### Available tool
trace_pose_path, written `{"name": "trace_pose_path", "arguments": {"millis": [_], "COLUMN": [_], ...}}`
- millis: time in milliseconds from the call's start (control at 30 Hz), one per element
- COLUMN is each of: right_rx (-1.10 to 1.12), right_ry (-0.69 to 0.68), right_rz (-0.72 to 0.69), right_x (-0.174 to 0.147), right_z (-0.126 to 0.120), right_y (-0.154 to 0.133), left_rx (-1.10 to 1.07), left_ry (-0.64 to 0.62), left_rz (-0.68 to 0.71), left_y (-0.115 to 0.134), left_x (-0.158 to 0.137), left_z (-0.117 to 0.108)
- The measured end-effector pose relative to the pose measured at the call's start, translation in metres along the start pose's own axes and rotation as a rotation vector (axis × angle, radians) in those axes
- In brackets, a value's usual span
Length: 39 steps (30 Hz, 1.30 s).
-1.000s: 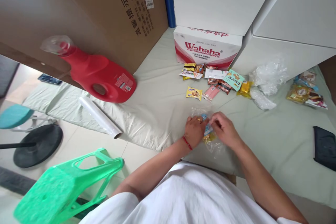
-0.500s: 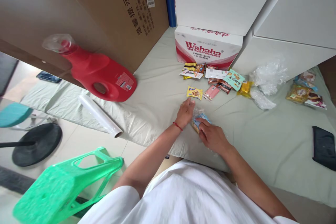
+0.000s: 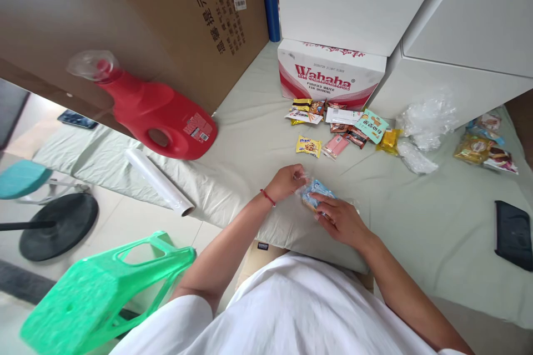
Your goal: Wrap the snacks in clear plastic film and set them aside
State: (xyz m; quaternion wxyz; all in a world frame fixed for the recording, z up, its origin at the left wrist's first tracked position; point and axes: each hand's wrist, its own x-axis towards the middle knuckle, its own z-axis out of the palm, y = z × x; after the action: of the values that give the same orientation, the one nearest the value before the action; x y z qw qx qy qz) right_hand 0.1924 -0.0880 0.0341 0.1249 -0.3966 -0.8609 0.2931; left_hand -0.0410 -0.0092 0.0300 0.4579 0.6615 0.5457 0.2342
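A blue snack packet (image 3: 318, 187) lies in clear plastic film on the cloth-covered surface in front of me. My left hand (image 3: 288, 180) is closed at its upper left end, pinching the clear plastic film (image 3: 303, 183). From the other side, my right hand (image 3: 338, 219) grips the packet, with fingers over its top and the thumb at its near edge. Some film sticks out past the right knuckles. Just beyond the hands lie a yellow cookie packet (image 3: 308, 146) and a pink packet (image 3: 335, 146).
More small snacks, including a green packet (image 3: 372, 126), lie before a Wahaha carton (image 3: 331, 75). Crumpled clear plastic (image 3: 428, 119) and a phone (image 3: 513, 234) are at right. Leftward are a red detergent bottle (image 3: 166, 116), a film roll (image 3: 160, 182) and a green stool (image 3: 95, 288).
My left hand has drawn back slightly left and toward me, its fingers curling into a pinch on the film. The blue packet has turned, showing more of its top.
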Motion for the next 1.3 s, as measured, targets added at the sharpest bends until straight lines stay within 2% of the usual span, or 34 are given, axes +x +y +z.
{"name": "trace_pose_path", "arguments": {"millis": [100,167,267,367,400,467,533,567,600,667,733,767,833,900,967,1033,1133,1200,1300], "right_rx": [-0.003,-0.013,-0.001,0.170,0.251,0.339,0.243,0.146,0.048,-0.076,-0.090,-0.077,-0.031,0.062,0.222,0.474,0.980,1.275,1.486], "right_ry": [-0.001,0.004,0.008,0.045,0.096,0.303,0.557,0.634,0.647,0.509,0.325,0.274,0.260,0.269,0.274,0.317,0.471,0.552,0.581], "right_rz": [-0.023,-0.031,-0.037,-0.044,-0.014,0.143,0.372,0.466,0.529,0.562,0.527,0.510,0.511,0.569,0.625,0.630,0.602,0.612,0.633], "right_x": [0.002,0.004,0.003,-0.006,-0.010,-0.021,-0.032,-0.037,-0.041,-0.049,-0.053,-0.054,-0.052,-0.045,-0.035,-0.022,-0.006,-0.002,-0.002], "right_z": [0.002,0.004,0.005,0.003,0.003,0.002,0.002,0.002,0.003,0.005,0.007,0.008,0.008,0.005,0.004,0.004,0.006,0.007,0.008], "right_y": [0.000,0.000,0.001,0.003,0.004,0.009,0.016,0.021,0.026,0.034,0.038,0.037,0.031,0.022,0.010,-0.001,-0.011,-0.012,-0.009], "left_rx": [-0.085,-0.062,0.115,0.301,0.338,0.379,0.404,0.417,0.429,0.451,0.457,0.456,0.435,0.397,0.399,0.482,0.628,0.618,0.467], "left_ry": [0.086,0.098,0.085,0.100,0.093,0.098,0.169,0.221,0.269,0.330,0.347,0.348,0.353,0.359,0.387,0.451,0.501,0.448,0.278], "left_rz": [-0.057,-0.028,0.025,-0.029,-0.054,-0.087,-0.117,-0.136,-0.158,-0.180,-0.150,-0.123,-0.089,-0.076,-0.004,0.181,0.571,0.723,0.731], "left_y": [0.015,0.025,0.032,0.032,0.031,0.030,0.029,0.028,0.026,0.022,0.017,0.016,0.016,0.019,0.022,0.024,0.019,0.013,0.002], "left_x": [-0.015,-0.021,-0.026,-0.027,-0.027,-0.029,-0.031,-0.032,-0.032,-0.032,-0.032,-0.032,-0.034,-0.038,-0.043,-0.048,-0.054,-0.058,-0.061], "left_z": [0.012,0.028,0.051,0.064,0.066,0.070,0.074,0.075,0.076,0.077,0.077,0.078,0.080,0.085,0.092,0.100,0.108,0.109,0.108]}}
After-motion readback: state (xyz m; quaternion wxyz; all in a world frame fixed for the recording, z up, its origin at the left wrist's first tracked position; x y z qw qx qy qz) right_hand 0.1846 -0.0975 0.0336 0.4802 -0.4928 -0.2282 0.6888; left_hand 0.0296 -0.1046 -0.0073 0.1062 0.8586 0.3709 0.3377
